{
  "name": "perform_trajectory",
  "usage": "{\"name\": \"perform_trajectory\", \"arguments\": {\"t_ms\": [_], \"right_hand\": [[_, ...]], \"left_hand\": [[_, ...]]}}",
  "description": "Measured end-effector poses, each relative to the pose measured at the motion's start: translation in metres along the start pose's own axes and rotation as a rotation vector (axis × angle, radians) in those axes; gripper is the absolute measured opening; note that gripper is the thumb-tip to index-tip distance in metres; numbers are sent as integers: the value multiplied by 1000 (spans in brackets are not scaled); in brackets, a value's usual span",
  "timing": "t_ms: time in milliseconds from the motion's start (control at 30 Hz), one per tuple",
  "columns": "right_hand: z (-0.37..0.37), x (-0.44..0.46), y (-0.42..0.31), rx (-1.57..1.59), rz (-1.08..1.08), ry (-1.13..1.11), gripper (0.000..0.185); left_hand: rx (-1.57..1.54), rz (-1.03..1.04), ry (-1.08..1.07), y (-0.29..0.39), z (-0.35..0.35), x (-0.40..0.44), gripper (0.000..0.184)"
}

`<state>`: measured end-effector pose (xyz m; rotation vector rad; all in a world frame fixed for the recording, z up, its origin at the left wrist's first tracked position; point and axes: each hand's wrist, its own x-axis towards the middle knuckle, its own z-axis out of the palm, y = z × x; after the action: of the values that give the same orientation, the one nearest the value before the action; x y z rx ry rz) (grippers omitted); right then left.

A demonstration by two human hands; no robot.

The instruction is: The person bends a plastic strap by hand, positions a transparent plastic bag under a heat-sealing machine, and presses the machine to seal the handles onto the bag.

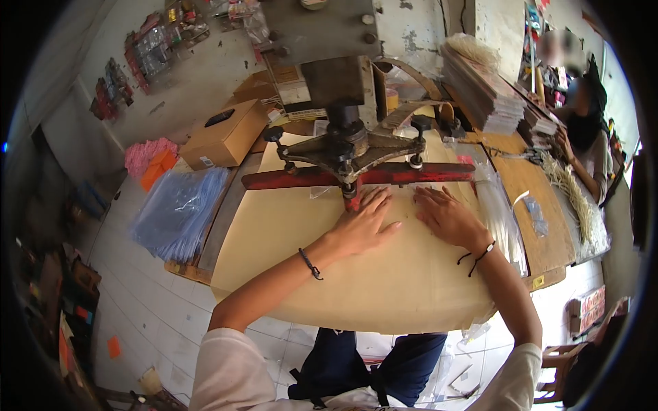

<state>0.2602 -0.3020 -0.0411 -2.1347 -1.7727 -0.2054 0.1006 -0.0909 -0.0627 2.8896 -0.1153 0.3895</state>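
My left hand (364, 225) lies flat, fingers stretched forward, on a large beige sheet (301, 274) that covers the worktop. To its right my right hand (447, 216) rests on the same sheet, palm down with the fingers extended. Both sets of fingertips are close to the long red bar (295, 179) of a press (343, 147), which spans the sheet in front of me. A small scrap of clear plastic (320, 192) shows near the bar, left of my left hand. Whether anything thin lies under my fingers is hidden.
Bluish clear plastic bags (179, 212) are piled at the left, below a cardboard box (226, 133) with a dark phone-like object on it. Clear plastic strips (497, 212) lie along the right edge. Stacked packs (483, 85) stand at the back right, near another person (589, 130).
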Motion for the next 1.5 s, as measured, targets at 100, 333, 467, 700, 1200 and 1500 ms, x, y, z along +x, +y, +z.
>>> {"name": "perform_trajectory", "arguments": {"t_ms": [100, 333, 467, 700, 1200, 1500], "right_hand": [[-4, 1, -4, 29, 3, -7, 43], [-4, 4, -5, 33, -22, 2, 40], [-3, 5, -5, 15, -40, 38, 38], [-4, 10, -5, -3, -58, 44, 36], [-8, 6, -9, -14, 0, 46, 44], [-9, 1, -7, -28, 100, 91, 48]], "left_hand": [[-61, -28, -52, -10, -7, -6, 75], [1, 9, -99, -25, -20, -13, 74], [-111, 83, -22, -54, -22, -25, 65], [-226, 64, -47, -59, -28, -16, 57], [-329, -45, -24, -48, -29, -26, 62], [-236, -32, -51, -46, -26, -32, 65]]}}
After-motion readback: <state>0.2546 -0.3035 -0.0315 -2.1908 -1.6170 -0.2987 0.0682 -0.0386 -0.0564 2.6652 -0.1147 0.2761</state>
